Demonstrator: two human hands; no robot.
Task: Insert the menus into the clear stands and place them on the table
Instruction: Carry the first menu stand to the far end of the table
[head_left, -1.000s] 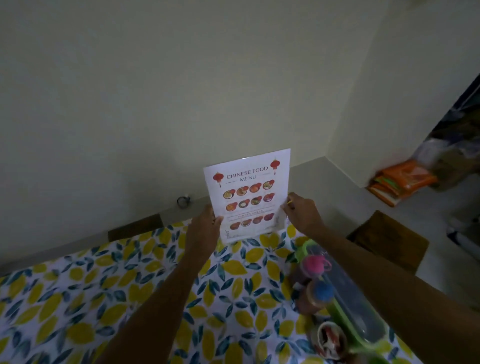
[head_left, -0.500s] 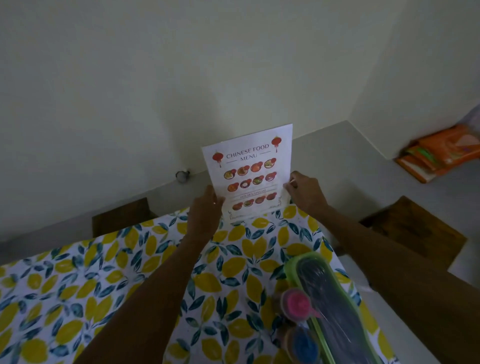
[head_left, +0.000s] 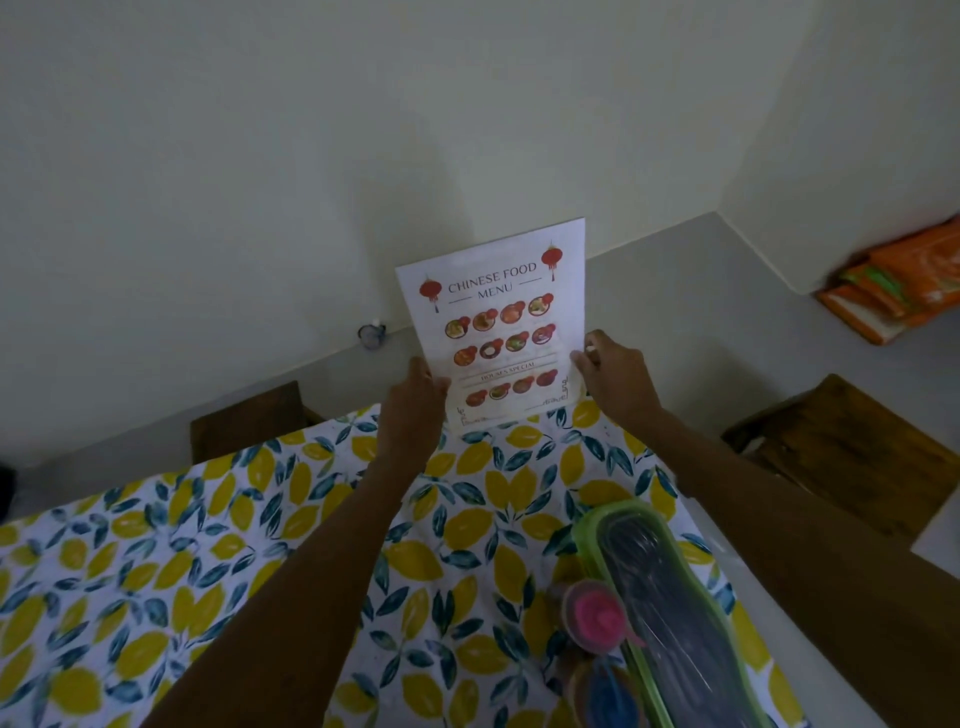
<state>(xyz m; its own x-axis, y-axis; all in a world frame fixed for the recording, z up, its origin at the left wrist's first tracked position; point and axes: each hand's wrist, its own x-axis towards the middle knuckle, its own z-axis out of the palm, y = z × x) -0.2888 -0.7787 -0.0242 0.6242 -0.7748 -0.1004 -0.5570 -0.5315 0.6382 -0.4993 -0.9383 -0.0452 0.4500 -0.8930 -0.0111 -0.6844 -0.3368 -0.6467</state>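
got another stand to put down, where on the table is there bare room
Free: the lemon tablecloth left of the left hand and forearm. Also free between both forearms. Crowded: the right edge, with the green-rimmed container and pink-lidded jar. The menu takes the far edge.

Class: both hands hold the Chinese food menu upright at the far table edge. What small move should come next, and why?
Probably let go. The menu stands upright, its bottom edge on the lemon-print tablecloth, with the left hand and right hand gripping its lower sides. Whether a clear stand holds it cannot be told.
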